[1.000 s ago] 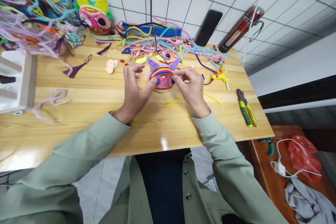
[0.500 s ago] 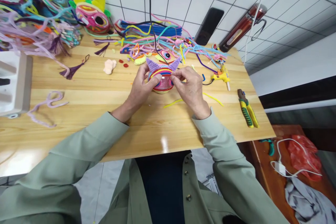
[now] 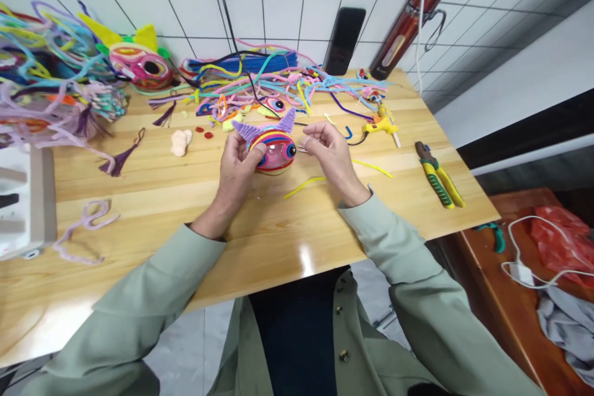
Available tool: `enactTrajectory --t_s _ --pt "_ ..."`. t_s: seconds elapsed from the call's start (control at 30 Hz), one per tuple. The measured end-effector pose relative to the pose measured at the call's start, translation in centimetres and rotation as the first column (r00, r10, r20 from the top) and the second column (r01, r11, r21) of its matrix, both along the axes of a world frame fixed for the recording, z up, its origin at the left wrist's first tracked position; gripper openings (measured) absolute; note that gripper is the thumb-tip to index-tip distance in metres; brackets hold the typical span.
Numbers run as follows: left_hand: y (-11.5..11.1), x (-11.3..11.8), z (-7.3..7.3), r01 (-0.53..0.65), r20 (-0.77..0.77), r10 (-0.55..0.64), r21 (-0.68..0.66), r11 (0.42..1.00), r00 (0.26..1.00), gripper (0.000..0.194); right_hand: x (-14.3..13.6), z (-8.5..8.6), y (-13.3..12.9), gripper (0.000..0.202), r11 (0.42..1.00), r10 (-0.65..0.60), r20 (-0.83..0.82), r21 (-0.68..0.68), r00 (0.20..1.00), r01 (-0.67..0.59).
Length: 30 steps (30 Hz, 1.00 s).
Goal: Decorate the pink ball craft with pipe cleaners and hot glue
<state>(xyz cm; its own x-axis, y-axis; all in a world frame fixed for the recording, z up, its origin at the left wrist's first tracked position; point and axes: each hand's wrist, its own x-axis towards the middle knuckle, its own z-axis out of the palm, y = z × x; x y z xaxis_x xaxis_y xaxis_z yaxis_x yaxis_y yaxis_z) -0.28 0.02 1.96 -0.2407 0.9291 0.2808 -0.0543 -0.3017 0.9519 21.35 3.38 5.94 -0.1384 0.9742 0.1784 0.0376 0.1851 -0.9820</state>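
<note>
A pink mask-like craft piece (image 3: 278, 156) with purple pointed ears and blue-ringed black eyes is held just above the wooden table. My left hand (image 3: 237, 167) grips its left side, thumb on the front. To its right, my right hand (image 3: 327, 151) is closed in a pinch; something thin and pale shows at the fingertips, too small to name. Yellow pipe cleaner pieces (image 3: 304, 187) lie beneath my right hand. Behind the craft piece is a smaller eye piece (image 3: 277, 104).
Colourful pipe cleaners (image 3: 260, 71) pile along the wall, near a phone (image 3: 344, 41) and a red flask (image 3: 407, 31). A yellow glue gun (image 3: 381, 125) and pliers (image 3: 439, 176) lie right; a white tray (image 3: 44, 198) stands left.
My right hand has drawn away from the craft piece, so its right eye now shows. The piece is turned slightly in my left hand. The camera view has shifted.
</note>
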Motion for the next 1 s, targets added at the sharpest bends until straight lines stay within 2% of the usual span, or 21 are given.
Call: enactTrajectory --t_s 0.1,0.27,0.53,0.7,1.0 --pt "-0.2 -0.1 0.2 -0.011 -0.014 0.011 -0.022 1.0 1.0 0.063 -0.2 0.1 -0.4 0.044 0.998 0.021 -0.063 -0.055 0.998 -0.024" --pt "-0.5 -0.2 0.3 -0.032 -0.027 0.031 -0.024 0.999 0.999 0.058 -1.2 -0.3 -0.7 0.055 0.997 0.057 -0.064 -0.053 0.996 -0.06" --pt "-0.7 -0.2 0.2 -0.009 -0.056 0.009 0.007 1.0 0.998 0.055 -2.1 -1.3 0.0 0.047 0.993 0.056 -0.099 -0.101 0.993 -0.066" --pt "-0.8 -0.4 0.1 -0.005 -0.089 0.005 -0.001 1.0 0.996 0.056 -2.3 -1.0 -0.2 0.044 0.98 0.078 -0.161 -0.17 0.984 -0.105" --pt "-0.6 -0.5 -0.3 0.0 -0.088 0.002 0.018 1.0 0.996 0.057 -2.5 -0.6 -0.3 0.041 0.963 0.05 -0.201 -0.251 0.978 -0.1"
